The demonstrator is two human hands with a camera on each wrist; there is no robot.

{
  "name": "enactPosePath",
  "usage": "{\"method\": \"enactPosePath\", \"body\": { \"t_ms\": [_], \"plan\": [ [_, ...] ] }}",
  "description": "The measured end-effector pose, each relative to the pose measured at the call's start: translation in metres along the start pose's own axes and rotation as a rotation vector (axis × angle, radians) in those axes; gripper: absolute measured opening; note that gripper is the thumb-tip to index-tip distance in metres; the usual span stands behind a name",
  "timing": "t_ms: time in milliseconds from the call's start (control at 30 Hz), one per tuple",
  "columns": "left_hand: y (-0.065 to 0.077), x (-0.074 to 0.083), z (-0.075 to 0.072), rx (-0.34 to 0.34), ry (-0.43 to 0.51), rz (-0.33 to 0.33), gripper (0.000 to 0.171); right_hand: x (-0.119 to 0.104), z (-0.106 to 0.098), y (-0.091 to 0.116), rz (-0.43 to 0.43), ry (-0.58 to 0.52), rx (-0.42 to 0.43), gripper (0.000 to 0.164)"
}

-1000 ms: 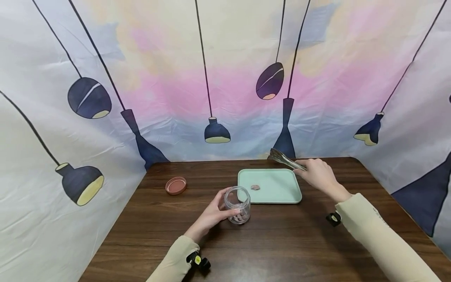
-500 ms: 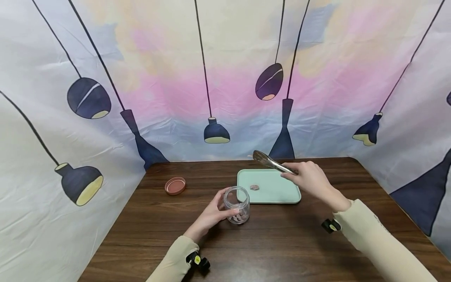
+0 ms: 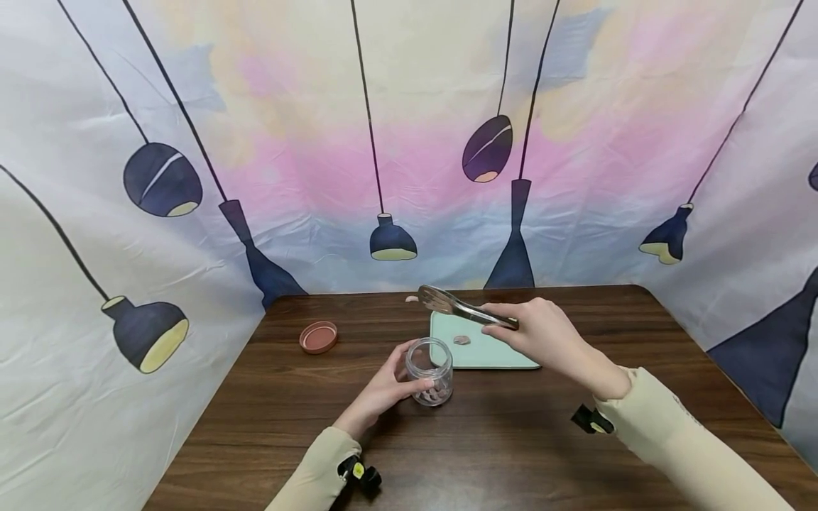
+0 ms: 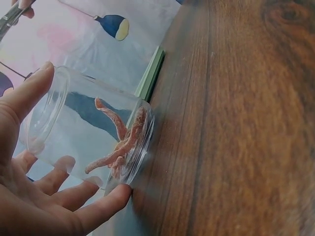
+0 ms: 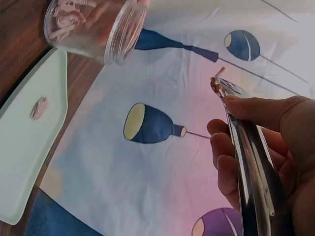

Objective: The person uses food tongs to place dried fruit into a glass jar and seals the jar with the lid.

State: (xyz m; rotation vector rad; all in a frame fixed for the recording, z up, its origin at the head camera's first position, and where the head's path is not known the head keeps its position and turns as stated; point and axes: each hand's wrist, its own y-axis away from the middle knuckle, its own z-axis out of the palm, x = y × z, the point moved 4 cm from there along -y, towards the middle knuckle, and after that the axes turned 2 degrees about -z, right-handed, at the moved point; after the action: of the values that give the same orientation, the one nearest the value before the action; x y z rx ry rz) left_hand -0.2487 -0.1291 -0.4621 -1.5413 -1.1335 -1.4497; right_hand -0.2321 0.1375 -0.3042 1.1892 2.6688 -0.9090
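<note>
My left hand (image 3: 386,387) grips a clear jar (image 3: 441,383), fingers and thumb around its side. The lidless jar stands upright on the table, its mouth facing up. Several wrinkled pinkish dried strips (image 4: 130,140) lie in its bottom. In my right hand (image 3: 546,333) I hold metal tongs (image 3: 469,311), raised over the back of the tray and pointing left. A small pinkish strip (image 5: 220,73) sticks out from their tips. Another pinkish piece (image 3: 461,340) lies on the pale green tray (image 3: 505,358), just behind the jar.
A reddish-brown round lid (image 3: 318,337) lies on the wooden table (image 3: 287,426), left of the jar. A cloth backdrop (image 3: 307,142) printed with hanging lamps stands along the table's back and sides.
My right hand has moved left with the tongs, carrying their tips from over the tray's back right to beyond its left end. My left hand and the jar have stayed in place.
</note>
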Motion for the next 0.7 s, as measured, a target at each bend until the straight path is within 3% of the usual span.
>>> {"method": "enactPosePath", "body": {
  "t_ms": [400, 700],
  "plan": [
    [0.002, 0.002, 0.0, 0.013, -0.012, -0.013, 0.079, -0.008, 0.028, 0.003, -0.119, 0.074, -0.065, 0.032],
    [0.0, 0.0, -0.001, 0.019, -0.014, -0.019, 0.082, -0.003, 0.038, 0.006, -0.124, 0.132, -0.085, 0.027]
  ]
}}
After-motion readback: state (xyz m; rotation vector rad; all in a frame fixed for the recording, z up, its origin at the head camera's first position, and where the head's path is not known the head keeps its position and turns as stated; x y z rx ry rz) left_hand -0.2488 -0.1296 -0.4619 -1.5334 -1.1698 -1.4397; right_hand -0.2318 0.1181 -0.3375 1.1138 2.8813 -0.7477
